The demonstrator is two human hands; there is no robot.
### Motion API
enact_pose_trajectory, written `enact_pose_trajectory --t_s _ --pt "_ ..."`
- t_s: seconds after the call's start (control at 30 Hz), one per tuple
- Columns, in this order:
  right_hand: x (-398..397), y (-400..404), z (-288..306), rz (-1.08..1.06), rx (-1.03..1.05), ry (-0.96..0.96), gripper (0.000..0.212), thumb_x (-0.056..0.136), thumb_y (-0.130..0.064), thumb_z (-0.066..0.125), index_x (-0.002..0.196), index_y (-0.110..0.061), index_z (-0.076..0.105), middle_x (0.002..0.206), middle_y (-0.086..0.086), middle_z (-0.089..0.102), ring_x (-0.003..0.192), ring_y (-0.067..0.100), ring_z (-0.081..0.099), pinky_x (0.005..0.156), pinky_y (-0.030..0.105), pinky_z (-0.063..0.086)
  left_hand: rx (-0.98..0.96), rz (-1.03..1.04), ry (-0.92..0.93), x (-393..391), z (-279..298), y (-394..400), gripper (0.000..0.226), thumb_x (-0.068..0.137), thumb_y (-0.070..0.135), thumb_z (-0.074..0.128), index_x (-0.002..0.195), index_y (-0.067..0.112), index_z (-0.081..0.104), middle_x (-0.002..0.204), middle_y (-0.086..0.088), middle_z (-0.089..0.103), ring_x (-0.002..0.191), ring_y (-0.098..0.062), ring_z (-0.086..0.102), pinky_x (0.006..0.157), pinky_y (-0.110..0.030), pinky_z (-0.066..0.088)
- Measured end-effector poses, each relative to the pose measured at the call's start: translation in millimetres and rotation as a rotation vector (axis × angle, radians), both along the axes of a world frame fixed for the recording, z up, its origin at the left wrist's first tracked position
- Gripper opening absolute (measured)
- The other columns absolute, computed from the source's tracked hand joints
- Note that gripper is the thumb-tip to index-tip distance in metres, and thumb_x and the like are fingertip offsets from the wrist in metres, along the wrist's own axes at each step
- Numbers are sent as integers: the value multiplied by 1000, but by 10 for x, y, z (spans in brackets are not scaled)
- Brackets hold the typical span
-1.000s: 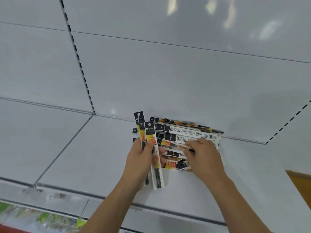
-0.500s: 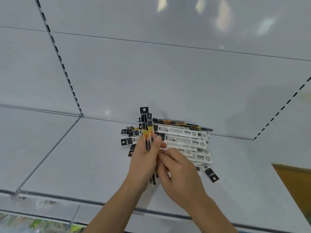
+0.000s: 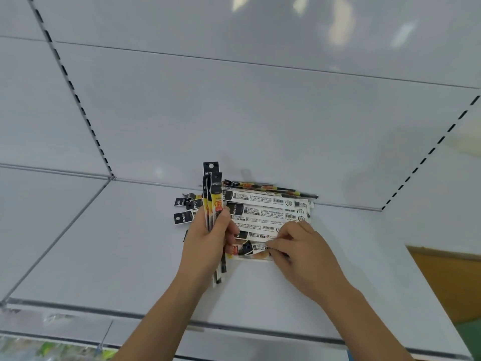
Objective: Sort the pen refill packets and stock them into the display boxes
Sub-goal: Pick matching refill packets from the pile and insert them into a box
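The left hand grips a small bundle of refill packets upright, fingers and thumb curled round their middle, so that the black header tabs stand above the fist and the lower ends stick out below it. The right hand lies just to the right, its fingertips pinching the end of one packet at the near edge of the pile, a packet that bends upward near its black tab. The pile of refill packets lies flat on the white shelf, most of them white-backed with barcodes showing and running left to right, a few black tabs fanning out on the left behind the held bundle. The pile sits against the white back panel of the shelving, where a slotted upright runs down to the shelf's rear corner
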State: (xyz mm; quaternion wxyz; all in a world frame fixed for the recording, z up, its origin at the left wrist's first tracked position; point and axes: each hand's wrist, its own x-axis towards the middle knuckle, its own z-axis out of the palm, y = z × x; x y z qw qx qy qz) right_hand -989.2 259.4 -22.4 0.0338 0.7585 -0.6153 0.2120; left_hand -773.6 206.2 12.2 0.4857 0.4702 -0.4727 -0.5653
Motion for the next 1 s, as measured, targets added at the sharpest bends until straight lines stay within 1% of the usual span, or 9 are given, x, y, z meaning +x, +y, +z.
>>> enact_pose_trajectory --t_s 0.1,0.2,0.3,0.37,0.47,0.53,0.63,0.87,1.0 --pt "48 -4 85 10 -116 -74 16 99 -26 66 105 -26 81 96 -10 63 92 17 57 78 37 54 16 23 26 51 -14 -8 25 108 30 55 107 6 59 88 -20 72 67 -24 63 59 -35 54" --pt "117 -78 228 -74 -272 -130 12 97 -17 72 106 -18 81 96 -5 69 89 20 62 80 35 55 40 43 89 108 -2 -8 28 109 32 53 111 5 56 89 -22 71 66 -31 67 58 -36 57" --pt "207 -216 226 -87 -327 -76 11 98 -17 71 104 -17 80 97 -3 68 90 23 60 78 36 54 43 54 98 154 19 4 26 109 32 54 112 6 56 89 -23 71 63 -33 67 55 -34 56" --pt "268 -294 108 -38 -209 -10 10 97 -22 71 102 -21 80 100 -6 67 95 21 59 81 41 55 35 62 72 195 15 10 28 109 32 54 111 4 57 89 -23 71 61 -31 67 54 -34 56" --pt "281 -330 -25 -13 14 29 30 95 -40 64 121 -29 74 118 -13 62 114 17 54 97 43 52 31 105 34 278 0 3 26 109 33 54 109 7 59 88 -19 72 61 -28 68 56 -34 58" --pt "234 -363 3 2 98 47 39 94 -46 64 129 -31 70 122 -14 58 117 15 50 100 40 50 30 116 23 321 -6 3 24 108 34 54 108 11 60 88 -17 73 63 -31 69 59 -37 60" --pt "207 -421 80 36 126 77 35 96 -42 66 128 -30 72 116 -15 57 111 14 49 94 35 51 37 113 27 353 -4 20 23 108 33 54 107 11 60 87 -16 73 65 -32 70 64 -42 62" --pt "232 -392 201 -10 -78 21 17 101 -21 65 110 -18 79 99 -5 72 91 21 65 77 37 58 44 110 8 403 11 9 26 109 33 53 108 8 60 85 -14 74 65 -30 70 61 -37 61" --pt "318 -303 290 -74 -44 -71 18 108 -30 53 112 -24 70 89 -8 72 77 17 64 65 36 55 51 98 4 404 15 5 26 109 33 52 108 8 61 85 -14 74 65 -30 70 61 -36 60"
